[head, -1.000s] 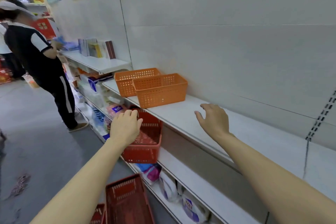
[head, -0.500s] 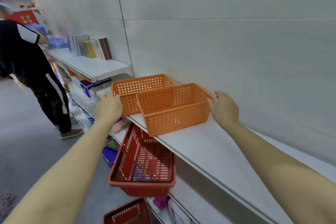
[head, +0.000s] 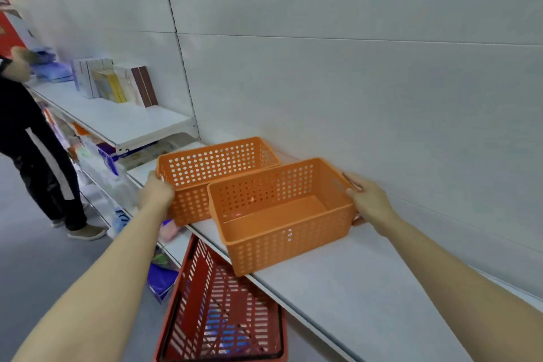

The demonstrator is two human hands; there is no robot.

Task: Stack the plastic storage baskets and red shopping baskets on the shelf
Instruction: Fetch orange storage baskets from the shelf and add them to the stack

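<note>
The far end of the rear orange basket (head: 217,167) is partly screened by the nearer orange basket (head: 282,214), which overlaps it where the two touch. The fingers of the left hand (head: 157,192) are curled over the rear basket's near-left corner and gripped on its rim; the fingertips are hidden inside. The right hand (head: 368,200) is pressed against the right end wall of the nearer basket, thumb low at the base, but whether the fingers hook over the rim cannot be told. Both baskets are perforated with round holes, are empty, and are seen standing on the white shelf (head: 352,288) against the back panel. A red shopping basket (head: 223,311) with slotted walls is seen below the shelf edge, its upper corner hidden under the shelf and its bottom cut off by the frame. At the left, a blurred bystander (head: 35,156) is only partly in view.
</note>
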